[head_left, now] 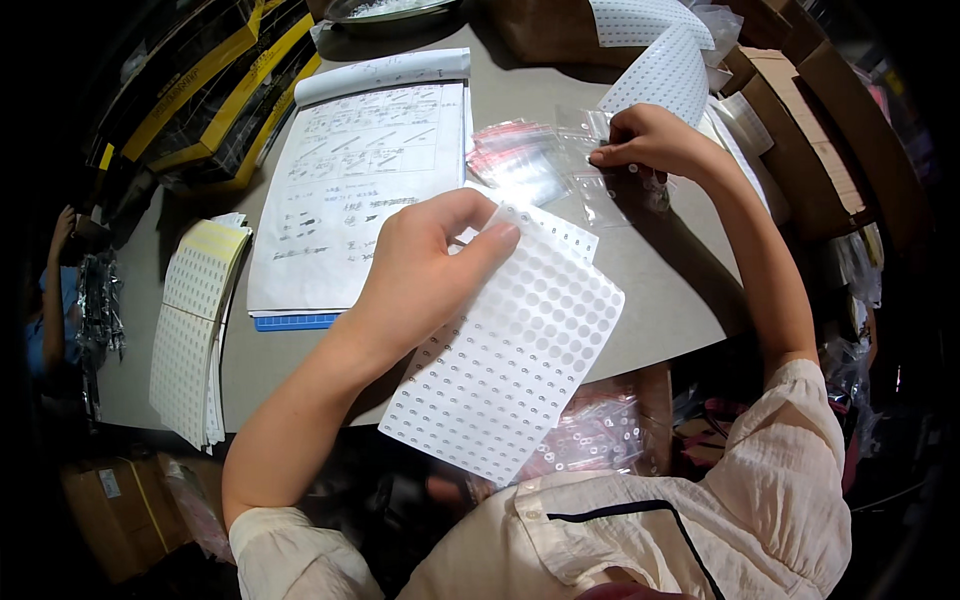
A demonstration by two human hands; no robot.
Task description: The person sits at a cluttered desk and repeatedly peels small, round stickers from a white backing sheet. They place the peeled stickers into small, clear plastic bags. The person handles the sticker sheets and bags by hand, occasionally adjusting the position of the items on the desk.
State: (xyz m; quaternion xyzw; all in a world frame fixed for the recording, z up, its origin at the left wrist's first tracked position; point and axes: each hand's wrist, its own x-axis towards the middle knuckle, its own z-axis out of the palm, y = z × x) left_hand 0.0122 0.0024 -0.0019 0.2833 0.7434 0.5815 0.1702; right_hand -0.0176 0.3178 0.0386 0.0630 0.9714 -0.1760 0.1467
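My left hand (430, 250) pinches the upper edge of a white sticker sheet (490, 385) between thumb and fingers, tilted in front of me. Its upper part shows rows of greyish round spots; the lower rows carry small printed marks. Another white sheet (582, 243) peeks out behind it. At the small clear zip bags (602, 203) on the table, my right hand (655, 140) is closed, thumb and fingertips pressed together over the plastic. Anything tiny between those fingertips is too small to make out. Several bags have a small white round spot.
Left of the bags lies a stack of red-edged zip bags (515, 155). A handwritten paper pad (365, 190) covers the table's middle, with a sticker-sheet stack (195, 325) at left. An open box of bags (600, 430) sits below the table edge. Cardboard boxes (805, 130) stand right.
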